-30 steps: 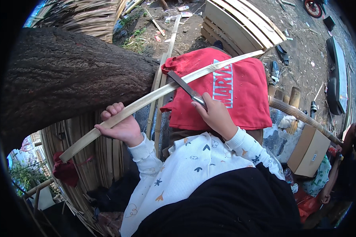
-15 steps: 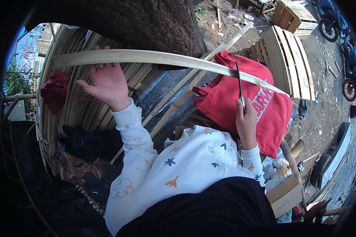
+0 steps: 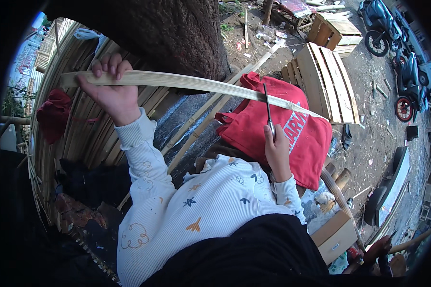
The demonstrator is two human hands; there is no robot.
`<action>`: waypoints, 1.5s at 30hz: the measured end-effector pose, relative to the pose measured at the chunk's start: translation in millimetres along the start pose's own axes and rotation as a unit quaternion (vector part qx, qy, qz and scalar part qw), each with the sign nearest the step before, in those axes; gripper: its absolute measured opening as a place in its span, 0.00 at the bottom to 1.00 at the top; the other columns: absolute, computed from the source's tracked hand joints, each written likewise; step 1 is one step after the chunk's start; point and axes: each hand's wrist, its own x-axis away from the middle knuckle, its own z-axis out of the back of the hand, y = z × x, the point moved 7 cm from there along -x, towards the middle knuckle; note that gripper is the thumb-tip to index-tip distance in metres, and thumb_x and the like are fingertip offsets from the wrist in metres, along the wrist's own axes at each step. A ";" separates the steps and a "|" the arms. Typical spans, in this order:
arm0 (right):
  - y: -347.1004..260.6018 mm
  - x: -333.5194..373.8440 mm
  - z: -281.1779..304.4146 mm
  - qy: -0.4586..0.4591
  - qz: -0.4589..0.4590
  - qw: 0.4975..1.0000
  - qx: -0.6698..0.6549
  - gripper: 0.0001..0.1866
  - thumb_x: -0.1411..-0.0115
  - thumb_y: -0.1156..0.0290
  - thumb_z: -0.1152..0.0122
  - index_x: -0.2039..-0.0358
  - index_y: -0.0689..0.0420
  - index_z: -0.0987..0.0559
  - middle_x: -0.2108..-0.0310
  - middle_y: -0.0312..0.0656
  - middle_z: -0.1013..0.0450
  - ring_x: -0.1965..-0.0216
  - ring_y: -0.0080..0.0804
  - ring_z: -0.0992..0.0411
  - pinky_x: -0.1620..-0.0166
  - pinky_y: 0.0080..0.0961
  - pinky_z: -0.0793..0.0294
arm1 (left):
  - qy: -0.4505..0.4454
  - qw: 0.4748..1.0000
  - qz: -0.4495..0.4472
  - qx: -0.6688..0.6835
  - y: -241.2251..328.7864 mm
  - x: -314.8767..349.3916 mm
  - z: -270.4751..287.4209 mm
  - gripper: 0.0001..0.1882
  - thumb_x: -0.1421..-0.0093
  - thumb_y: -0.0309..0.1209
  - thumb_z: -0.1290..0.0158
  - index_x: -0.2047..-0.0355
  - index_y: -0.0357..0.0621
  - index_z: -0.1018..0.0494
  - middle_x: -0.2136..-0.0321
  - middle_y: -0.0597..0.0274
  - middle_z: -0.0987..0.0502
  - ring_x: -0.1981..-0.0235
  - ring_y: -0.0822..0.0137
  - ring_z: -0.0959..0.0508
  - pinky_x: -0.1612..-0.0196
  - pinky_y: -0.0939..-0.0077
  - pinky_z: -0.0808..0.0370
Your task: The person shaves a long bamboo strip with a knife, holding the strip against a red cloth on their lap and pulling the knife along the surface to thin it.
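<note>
A long pale bamboo strip (image 3: 191, 82) runs across the view, from the stacked strips at left to beyond the red cloth bag at right. My left hand (image 3: 111, 88) grips it near its left end, fingers curled over the top edge and thumb along its face. My right hand (image 3: 277, 148) is closed round the handle of a knife (image 3: 268, 112). The blade points up and crosses the strip above the red bag (image 3: 287, 129), which is spread over my lap. I cannot tell whether the blade cuts into the strip.
Many bamboo strips (image 3: 88, 122) lean at left, with a dark red cloth (image 3: 54, 115) hanging there. A thick tree trunk (image 3: 187, 38) rises ahead. Wooden crates (image 3: 321, 83) stand at right, with parked motorbikes (image 3: 402, 81) beyond. A cardboard box (image 3: 335, 237) sits at lower right.
My left hand has gone from open fingers behind the strip to a grip round it. The knife still crosses the strip in my right hand. The whole view has shifted slightly.
</note>
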 end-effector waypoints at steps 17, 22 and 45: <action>-11.4 19.1 -0.6 -0.084 0.077 0.992 0.049 0.21 0.41 0.53 0.50 0.72 0.62 0.33 0.83 0.53 0.31 0.79 0.51 0.31 0.76 0.42 0.36 | -0.032 0.971 -0.159 -0.178 180.0 39.8 8.1 0.33 0.42 0.62 0.72 0.87 0.47 0.46 0.84 0.66 0.47 0.88 0.75 0.49 0.86 0.82 0.51; -7.8 22.3 -13.3 -0.116 0.077 0.985 0.105 0.23 0.42 0.49 0.51 0.72 0.61 0.31 0.82 0.51 0.30 0.79 0.49 0.29 0.75 0.42 0.33 | 0.024 0.960 -0.199 -0.196 126.2 59.8 17.3 0.33 0.43 0.64 0.69 0.88 0.49 0.45 0.86 0.68 0.47 0.89 0.76 0.50 0.86 0.83 0.51; 2.2 20.1 -7.7 -0.142 0.051 0.986 0.075 0.22 0.43 0.49 0.50 0.68 0.58 0.33 0.83 0.48 0.31 0.80 0.46 0.29 0.75 0.40 0.34 | 0.044 0.958 -0.127 -0.255 -84.0 56.0 -51.0 0.30 0.44 0.66 0.67 0.85 0.53 0.51 0.83 0.70 0.48 0.89 0.78 0.51 0.84 0.83 0.55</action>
